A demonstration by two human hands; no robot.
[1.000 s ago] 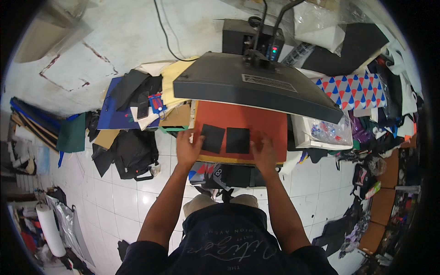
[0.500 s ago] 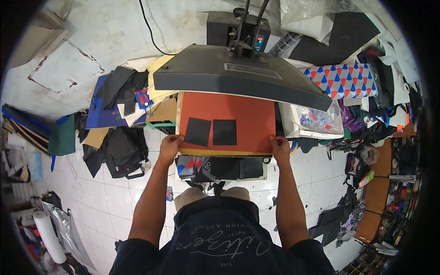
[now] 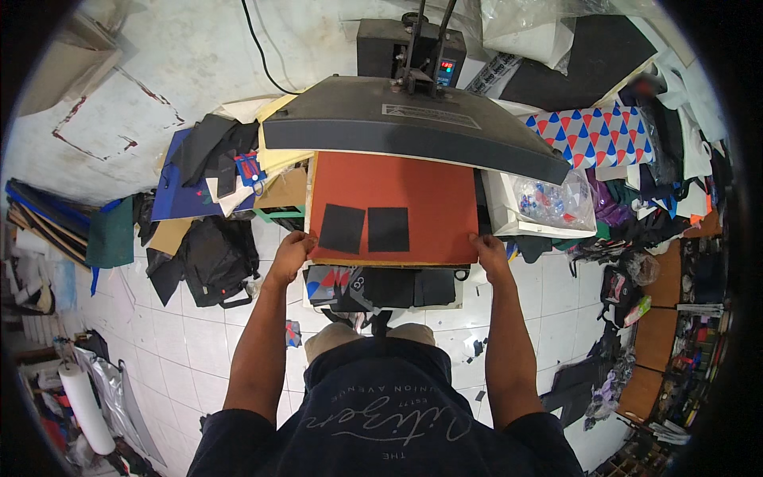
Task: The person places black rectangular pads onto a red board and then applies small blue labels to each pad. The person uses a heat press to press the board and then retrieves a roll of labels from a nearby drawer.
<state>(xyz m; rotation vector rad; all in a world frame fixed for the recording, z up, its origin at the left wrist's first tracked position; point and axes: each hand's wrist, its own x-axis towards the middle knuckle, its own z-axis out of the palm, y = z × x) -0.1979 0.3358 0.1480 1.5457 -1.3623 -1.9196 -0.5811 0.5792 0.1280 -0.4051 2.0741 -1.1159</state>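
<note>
The left hand pinches the near left edge of a red sheet, fingers closed against the thumb; the right hand grips the near right edge likewise. On the sheet, a slightly turned black square lies just left of another black square, under a raised press plate.

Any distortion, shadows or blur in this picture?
Head view: corners black, the press appears bowed along its front edge; head view: the cable casts a faint shadow on the wall; head view: left hand and right hand fairly sharp.
</note>
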